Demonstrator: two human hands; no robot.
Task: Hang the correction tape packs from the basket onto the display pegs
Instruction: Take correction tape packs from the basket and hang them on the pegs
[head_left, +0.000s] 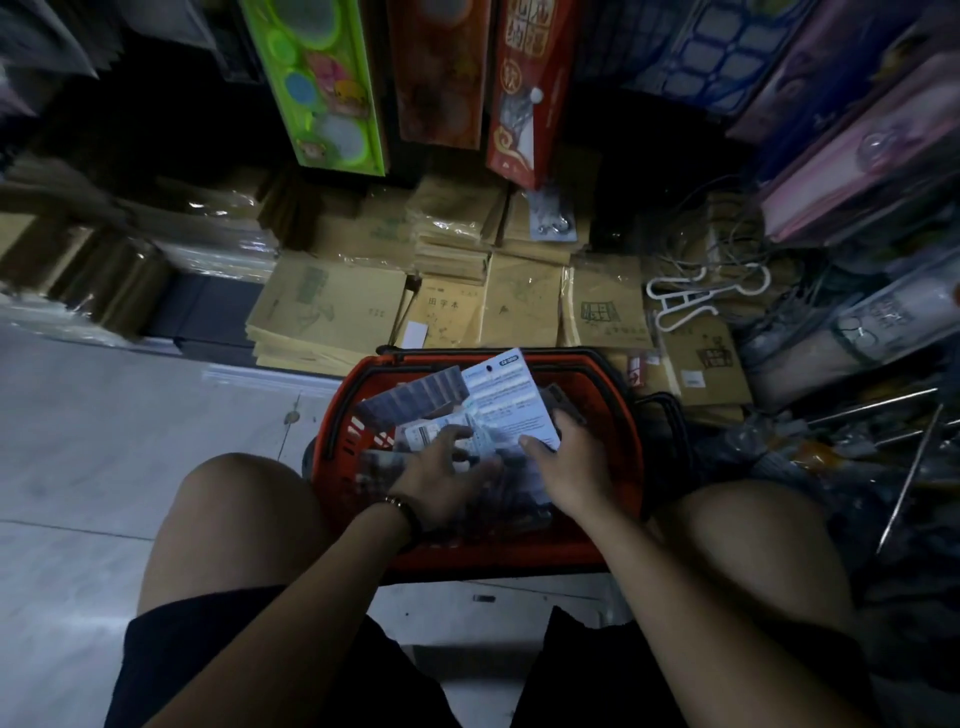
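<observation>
Person crouched on the floor (104, 441), knees either side of a red basket (358, 415) that stands on the floor against stacks of brown notebooks (332, 312).

Both hands inside the basket, close together but not touching. Right hand (571, 467) pinches one correction tape pack (511, 400) at its lower corner, thumb on the printed white back and fingers behind. The pack is tilted and raised above the basket's far rim, hang-hole end uppermost. Left hand (441, 478), with a dark bracelet (402, 506) at the wrist, is spread over the loose packs (415, 400) heaped in the basket. It is motion-blurred, so cannot tell whether it grips any.

Beyond the notebooks, long boxes hang upright: a green box (317, 78) and a red box (524, 88) to its right. A white hanger (691, 296) lies on the notebooks near the right. Thin metal rods (909, 467) slant over dark clutter at the right edge.
</observation>
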